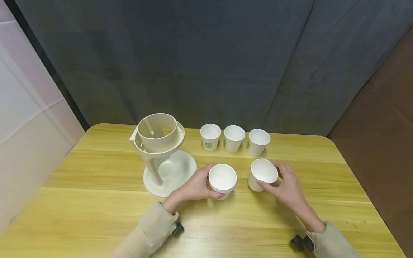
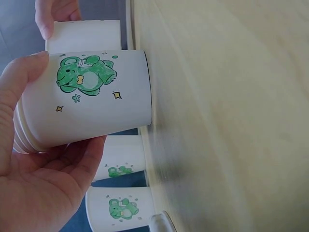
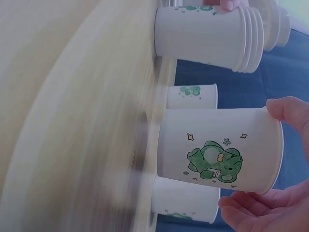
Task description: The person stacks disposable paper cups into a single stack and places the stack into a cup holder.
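My left hand [image 1: 195, 186] grips a short stack of nested white paper cups [image 1: 222, 178] near the middle of the table. Several rims show at the top of that stack in the right wrist view, and a green cartoon bear is printed on its outer cup [image 2: 96, 101]. To the right, my right hand [image 1: 288, 190] holds a single white paper cup [image 1: 264, 172] by its upper part, thumb and fingers on opposite sides. The same bear print shows on this cup [image 3: 219, 145]. Both stack and cup stand upright, close to the tabletop, with a gap between them.
Three upright paper cups, left [image 1: 210, 138], middle [image 1: 234, 139] and right [image 1: 258, 142], stand in a row behind the hands. A cream plastic stand [image 1: 158, 147] with an open cylinder and round base is at the left. A dark cloth [image 1: 200, 64] hangs behind the wooden table [image 1: 96, 215].
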